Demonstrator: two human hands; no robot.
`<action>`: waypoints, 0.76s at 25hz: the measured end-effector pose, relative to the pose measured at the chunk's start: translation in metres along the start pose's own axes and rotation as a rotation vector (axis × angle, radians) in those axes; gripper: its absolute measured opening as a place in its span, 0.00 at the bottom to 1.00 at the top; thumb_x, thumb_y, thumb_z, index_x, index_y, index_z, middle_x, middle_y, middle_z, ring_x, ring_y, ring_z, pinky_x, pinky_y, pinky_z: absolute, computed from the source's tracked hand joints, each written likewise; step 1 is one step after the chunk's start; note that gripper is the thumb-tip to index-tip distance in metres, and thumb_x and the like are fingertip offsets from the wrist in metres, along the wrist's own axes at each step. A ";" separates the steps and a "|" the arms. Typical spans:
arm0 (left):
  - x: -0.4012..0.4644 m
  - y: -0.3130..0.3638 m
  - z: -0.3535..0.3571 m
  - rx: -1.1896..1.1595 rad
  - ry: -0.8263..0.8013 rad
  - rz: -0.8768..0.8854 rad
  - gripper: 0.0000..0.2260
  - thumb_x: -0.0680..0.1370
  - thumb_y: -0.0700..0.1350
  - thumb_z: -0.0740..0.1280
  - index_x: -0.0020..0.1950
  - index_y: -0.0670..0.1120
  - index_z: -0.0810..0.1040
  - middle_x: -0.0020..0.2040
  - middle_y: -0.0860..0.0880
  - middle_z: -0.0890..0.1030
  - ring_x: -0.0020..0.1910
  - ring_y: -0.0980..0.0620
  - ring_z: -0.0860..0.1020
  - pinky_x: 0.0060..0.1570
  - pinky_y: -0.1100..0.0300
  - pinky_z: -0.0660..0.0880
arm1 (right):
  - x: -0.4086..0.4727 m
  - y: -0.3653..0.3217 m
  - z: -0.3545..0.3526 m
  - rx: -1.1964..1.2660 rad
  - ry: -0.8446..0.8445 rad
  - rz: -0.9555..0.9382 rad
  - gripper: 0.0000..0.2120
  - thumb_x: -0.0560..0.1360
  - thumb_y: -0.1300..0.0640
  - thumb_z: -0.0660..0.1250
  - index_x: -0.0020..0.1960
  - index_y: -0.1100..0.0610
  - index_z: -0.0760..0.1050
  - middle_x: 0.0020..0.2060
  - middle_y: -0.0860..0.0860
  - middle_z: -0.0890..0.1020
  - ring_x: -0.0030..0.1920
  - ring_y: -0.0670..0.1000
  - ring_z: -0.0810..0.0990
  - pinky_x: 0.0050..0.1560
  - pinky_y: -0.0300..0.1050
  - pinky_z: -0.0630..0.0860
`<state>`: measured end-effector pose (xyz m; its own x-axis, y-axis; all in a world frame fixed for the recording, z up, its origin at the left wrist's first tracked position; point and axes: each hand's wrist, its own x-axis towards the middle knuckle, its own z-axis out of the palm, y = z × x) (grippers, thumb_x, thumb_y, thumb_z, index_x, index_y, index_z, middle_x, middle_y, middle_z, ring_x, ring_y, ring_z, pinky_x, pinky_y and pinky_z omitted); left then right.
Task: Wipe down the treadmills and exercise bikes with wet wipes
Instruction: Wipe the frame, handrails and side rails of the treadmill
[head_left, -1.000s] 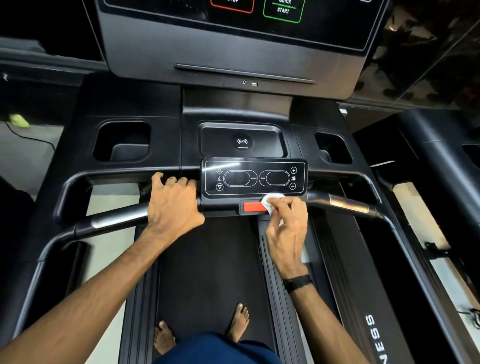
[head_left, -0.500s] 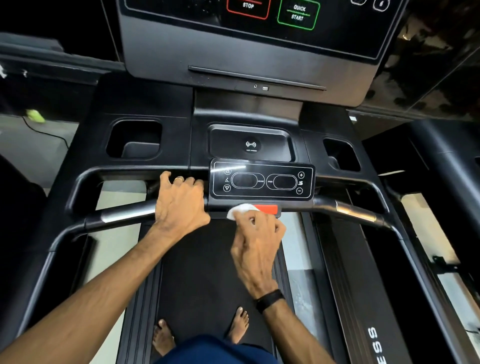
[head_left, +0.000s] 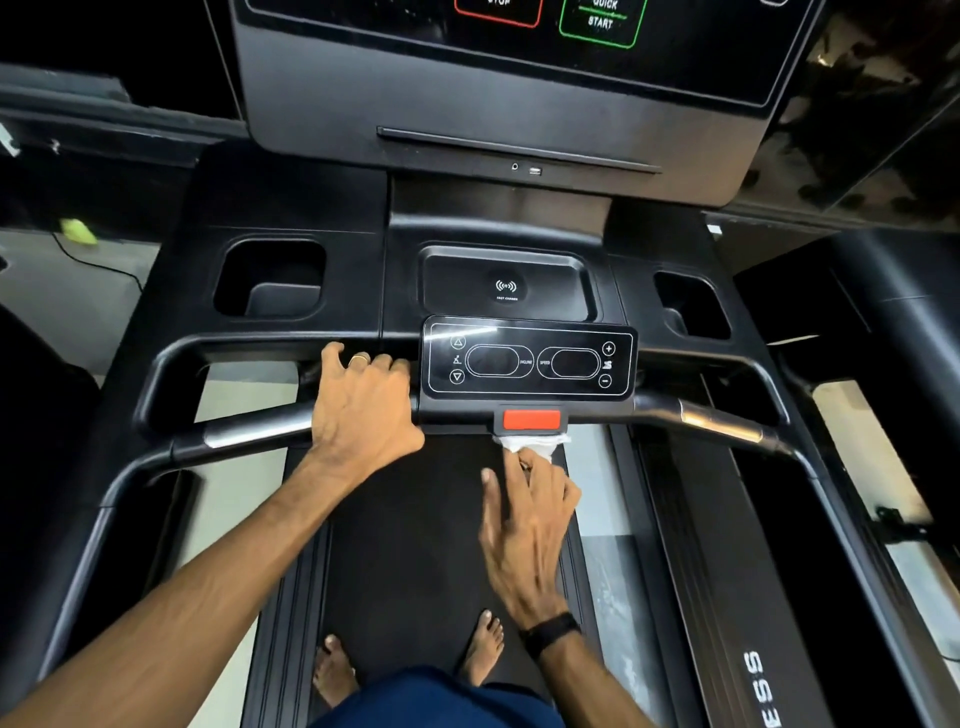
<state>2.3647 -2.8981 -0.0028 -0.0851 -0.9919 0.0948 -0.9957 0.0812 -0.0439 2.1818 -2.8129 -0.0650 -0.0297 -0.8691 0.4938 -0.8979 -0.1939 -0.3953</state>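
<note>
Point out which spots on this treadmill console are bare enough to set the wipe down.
Bare: the left cup well, the right cup well, and the charging tray between them, above the control panel. Crowded: the handlebar, gripped by the left hand, and under the red stop tab, where the right hand presses the wipe.

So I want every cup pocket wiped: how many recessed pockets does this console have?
2 cup pockets: the left pocket sits beyond the left hand, and the right pocket is right of the charging tray. Others beyond the frame cannot be ruled out.
</note>
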 end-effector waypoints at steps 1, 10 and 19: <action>0.000 0.000 -0.001 -0.002 0.001 -0.002 0.14 0.63 0.52 0.69 0.44 0.46 0.80 0.40 0.49 0.82 0.43 0.46 0.80 0.61 0.46 0.65 | -0.004 -0.003 0.000 0.017 0.010 -0.005 0.13 0.81 0.53 0.62 0.62 0.57 0.77 0.53 0.52 0.78 0.46 0.51 0.72 0.48 0.51 0.67; 0.000 -0.001 -0.001 -0.003 0.011 -0.009 0.13 0.62 0.51 0.70 0.43 0.46 0.80 0.39 0.48 0.82 0.42 0.45 0.80 0.60 0.46 0.65 | 0.023 -0.015 -0.002 -0.037 -0.075 -0.047 0.24 0.81 0.51 0.64 0.75 0.56 0.69 0.42 0.48 0.72 0.41 0.49 0.66 0.45 0.45 0.59; -0.001 -0.001 0.001 -0.010 0.042 0.000 0.12 0.62 0.51 0.71 0.40 0.45 0.79 0.36 0.48 0.81 0.39 0.45 0.80 0.58 0.46 0.66 | 0.022 -0.008 -0.005 0.089 -0.147 -0.006 0.30 0.81 0.57 0.64 0.80 0.51 0.58 0.31 0.44 0.66 0.31 0.47 0.62 0.35 0.45 0.65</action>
<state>2.3653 -2.8978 -0.0043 -0.0866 -0.9868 0.1366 -0.9960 0.0826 -0.0343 2.1864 -2.8286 -0.0467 0.0460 -0.9235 0.3807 -0.8550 -0.2335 -0.4631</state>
